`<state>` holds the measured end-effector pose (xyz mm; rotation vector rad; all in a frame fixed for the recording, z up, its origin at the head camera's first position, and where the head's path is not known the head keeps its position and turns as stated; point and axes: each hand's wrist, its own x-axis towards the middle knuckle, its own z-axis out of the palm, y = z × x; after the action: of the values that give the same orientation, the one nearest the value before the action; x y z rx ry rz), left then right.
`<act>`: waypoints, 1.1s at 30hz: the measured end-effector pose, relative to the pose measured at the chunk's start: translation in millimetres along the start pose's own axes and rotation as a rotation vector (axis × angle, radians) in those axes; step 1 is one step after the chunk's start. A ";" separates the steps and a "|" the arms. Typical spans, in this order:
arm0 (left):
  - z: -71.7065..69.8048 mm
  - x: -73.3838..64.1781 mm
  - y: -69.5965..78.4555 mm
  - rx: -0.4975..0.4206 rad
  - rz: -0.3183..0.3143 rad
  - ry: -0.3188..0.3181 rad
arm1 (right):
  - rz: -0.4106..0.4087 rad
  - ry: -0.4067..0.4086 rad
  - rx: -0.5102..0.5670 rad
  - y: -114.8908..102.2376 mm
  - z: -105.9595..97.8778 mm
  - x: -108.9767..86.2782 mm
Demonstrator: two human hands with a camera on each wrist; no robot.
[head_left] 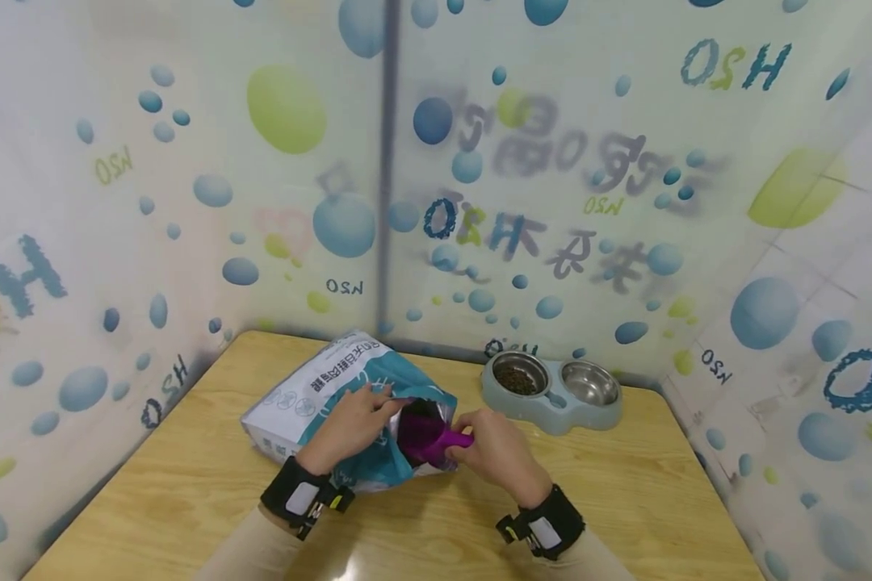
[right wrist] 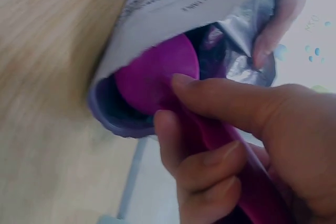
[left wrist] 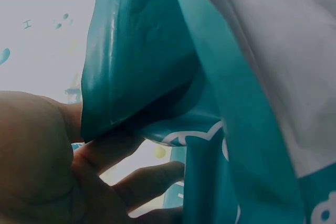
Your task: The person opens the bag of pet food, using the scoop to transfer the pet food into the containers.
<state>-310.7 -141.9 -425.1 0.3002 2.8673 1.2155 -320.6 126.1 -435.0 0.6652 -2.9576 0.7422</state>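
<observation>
A teal and white pet food bag (head_left: 334, 379) lies on its side, its silver-lined mouth facing right. My left hand (head_left: 356, 424) pinches the upper edge of that mouth; in the left wrist view the thumb and index finger (left wrist: 107, 148) close on the teal film. By its handle my right hand (head_left: 500, 453) grips a purple scoop (head_left: 425, 436), whose bowl is inside the mouth. The right wrist view shows the thumb (right wrist: 226, 98) along the scoop, the fingers curled under the handle. What the bowl contains is hidden.
At the back right of the wooden table (head_left: 189, 484) stands a blue-grey double bowl (head_left: 545, 411). Brown kibble (head_left: 516, 379) lies in its left metal dish, and bare metal shows in the right dish (head_left: 589, 383). Patterned curtains (head_left: 291, 226) border the table's back and sides.
</observation>
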 end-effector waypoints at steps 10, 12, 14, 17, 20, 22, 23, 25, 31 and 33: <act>-5.0 1.7 0.1 0.024 0.008 -0.013 | 0.016 0.002 0.021 5.8 12.0 6.4; -5.1 2.5 -0.4 0.034 0.019 -0.016 | 0.012 0.002 0.021 6.6 13.0 6.2; -4.6 2.7 -0.8 0.039 0.024 -0.024 | 0.010 0.001 0.019 7.7 14.2 5.7; -3.5 2.7 -0.8 0.037 0.026 -0.028 | 0.011 -0.001 0.031 8.6 15.3 5.0; -2.5 1.8 -0.9 0.039 0.018 -0.023 | 0.017 -0.015 0.050 9.3 16.8 4.5; -2.2 1.2 -1.3 0.040 0.013 -0.021 | 0.020 -0.022 0.070 9.7 18.0 4.0; -2.1 1.0 -1.7 0.038 0.012 -0.022 | 0.024 -0.026 0.081 9.9 18.6 3.4; -2.1 0.7 -2.3 0.032 0.009 -0.023 | 0.024 -0.027 0.106 11.4 20.3 1.9; -2.0 1.1 -3.8 0.013 -0.003 -0.022 | 0.030 -0.045 0.127 14.6 18.8 -2.4; -2.6 1.7 -4.5 0.009 -0.008 -0.020 | 0.042 -0.058 0.116 14.0 16.0 -3.1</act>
<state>-313.3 -146.5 -426.4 0.2987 2.8553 1.1917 -322.2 131.3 -455.8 0.6435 -3.0081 0.9200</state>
